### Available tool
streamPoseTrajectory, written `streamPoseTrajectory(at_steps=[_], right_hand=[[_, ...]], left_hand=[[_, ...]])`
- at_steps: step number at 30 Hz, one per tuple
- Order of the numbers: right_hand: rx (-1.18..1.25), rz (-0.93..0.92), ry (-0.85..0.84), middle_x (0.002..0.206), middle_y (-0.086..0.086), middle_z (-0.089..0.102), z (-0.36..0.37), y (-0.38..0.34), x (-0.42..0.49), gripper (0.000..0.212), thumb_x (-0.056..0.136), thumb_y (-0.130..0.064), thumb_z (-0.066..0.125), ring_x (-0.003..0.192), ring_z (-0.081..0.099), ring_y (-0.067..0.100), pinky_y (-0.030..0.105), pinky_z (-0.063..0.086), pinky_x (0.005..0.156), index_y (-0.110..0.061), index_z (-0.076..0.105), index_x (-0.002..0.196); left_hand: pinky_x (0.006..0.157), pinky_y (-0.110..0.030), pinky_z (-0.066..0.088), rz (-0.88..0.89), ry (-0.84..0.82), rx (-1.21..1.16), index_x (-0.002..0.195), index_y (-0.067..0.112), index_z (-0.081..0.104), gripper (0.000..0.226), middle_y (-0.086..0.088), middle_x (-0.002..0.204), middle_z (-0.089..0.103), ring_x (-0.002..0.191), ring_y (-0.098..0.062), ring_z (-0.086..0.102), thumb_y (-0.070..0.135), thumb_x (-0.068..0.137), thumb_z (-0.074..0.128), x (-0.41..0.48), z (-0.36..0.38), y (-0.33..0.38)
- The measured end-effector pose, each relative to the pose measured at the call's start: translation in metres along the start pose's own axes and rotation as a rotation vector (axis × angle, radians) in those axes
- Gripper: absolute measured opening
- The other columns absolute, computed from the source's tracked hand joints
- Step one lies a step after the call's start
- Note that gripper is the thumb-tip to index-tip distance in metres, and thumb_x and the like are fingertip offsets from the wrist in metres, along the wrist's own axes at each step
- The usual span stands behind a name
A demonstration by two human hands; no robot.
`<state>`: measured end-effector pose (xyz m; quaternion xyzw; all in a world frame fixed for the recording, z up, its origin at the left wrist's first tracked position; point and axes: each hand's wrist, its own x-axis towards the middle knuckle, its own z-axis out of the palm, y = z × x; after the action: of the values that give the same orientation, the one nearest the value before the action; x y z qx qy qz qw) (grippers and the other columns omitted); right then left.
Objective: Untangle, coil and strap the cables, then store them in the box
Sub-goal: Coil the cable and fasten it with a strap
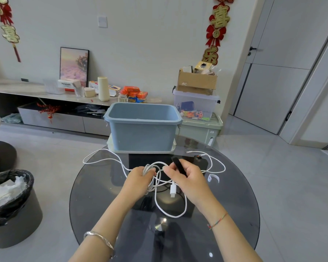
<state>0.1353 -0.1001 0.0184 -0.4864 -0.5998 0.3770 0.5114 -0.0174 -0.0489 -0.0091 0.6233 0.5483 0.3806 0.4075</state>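
My left hand [140,178] is closed around several loops of a white cable [170,214] above the round dark glass table [235,214]. Loose stretches of that cable trail left and right across the glass, and a white plug [172,190] dangles between my hands. My right hand [186,176] holds a black strap [179,165] between thumb and fingers, right beside the coil. A white strap [213,178] lies on the glass to the right. The blue box [143,127] stands open at the table's far edge, on a pale lid, with nothing visible inside.
A dark bin [9,208] lined with a black bag and holding white paper stands on the floor at the left. Behind the table are a low cabinet with clutter, stacked plastic crates [197,110] and a cardboard box [196,81].
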Motion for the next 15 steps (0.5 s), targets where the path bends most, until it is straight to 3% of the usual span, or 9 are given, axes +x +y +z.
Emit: streamPoseTrajectory(at_steps=[2,5,7,9,11,15], right_hand=[[0.01,-0.005,0.04,0.056,-0.017,0.05,-0.002,0.003,0.001,0.02,0.085,-0.029,0.069,0.054,0.044,-0.001,0.008,0.039,0.057,-0.02,0.059,0.07],[0.043,0.045,0.144,0.052,-0.015,0.049,-0.006,0.008,0.003,0.022,0.086,-0.029,0.067,0.048,0.041,0.001,0.01,0.036,0.051,-0.015,0.06,0.071],[0.067,0.097,0.187,0.055,-0.007,0.05,-0.008,0.011,0.003,0.024,0.087,-0.032,0.066,0.047,0.039,0.005,0.012,0.035,0.047,-0.01,0.063,0.078],[0.093,0.11,0.202,0.067,0.001,0.058,-0.007,0.013,0.004,0.021,0.088,-0.029,0.065,0.058,0.049,0.008,0.015,0.041,0.054,-0.008,0.064,0.084],[0.109,0.088,0.208,0.066,-0.002,0.061,-0.003,0.015,0.004,0.014,0.089,-0.024,0.063,0.062,0.053,0.008,0.014,0.044,0.059,-0.013,0.063,0.08],[0.036,0.038,0.241,0.047,-0.011,0.049,0.004,0.019,0.005,0.015,0.091,-0.018,0.06,0.046,0.042,0.004,0.014,0.038,0.05,-0.012,0.053,0.079]], left_hand=[[0.045,-0.015,0.037,-0.026,-0.073,-0.031,0.064,0.012,0.058,0.034,-0.002,0.056,0.046,0.05,-0.012,0.041,0.028,0.094,0.054,-0.001,-0.004,0.002],[0.057,-0.018,0.038,-0.082,-0.292,-0.247,0.047,0.021,0.057,0.047,0.002,0.052,0.041,0.051,-0.011,0.038,0.027,0.093,0.057,-0.004,-0.013,0.008],[0.061,-0.022,0.035,-0.126,-0.43,-0.518,0.055,0.021,0.062,0.036,0.005,0.052,0.033,0.052,-0.011,0.034,0.028,0.091,0.059,-0.005,-0.017,0.013],[0.064,-0.023,0.035,-0.205,-0.516,-0.802,0.069,0.014,0.065,0.029,0.007,0.048,0.026,0.05,-0.01,0.035,0.036,0.088,0.057,-0.005,-0.019,0.017],[0.06,-0.024,0.038,-0.281,-0.523,-1.016,0.071,0.01,0.063,0.034,0.008,0.043,0.026,0.047,-0.011,0.038,0.039,0.087,0.054,-0.003,-0.018,0.018],[0.049,-0.022,0.047,-0.307,-0.458,-1.186,0.068,0.011,0.059,0.029,0.008,0.04,0.029,0.043,-0.01,0.041,0.034,0.084,0.056,-0.002,-0.011,0.017]])
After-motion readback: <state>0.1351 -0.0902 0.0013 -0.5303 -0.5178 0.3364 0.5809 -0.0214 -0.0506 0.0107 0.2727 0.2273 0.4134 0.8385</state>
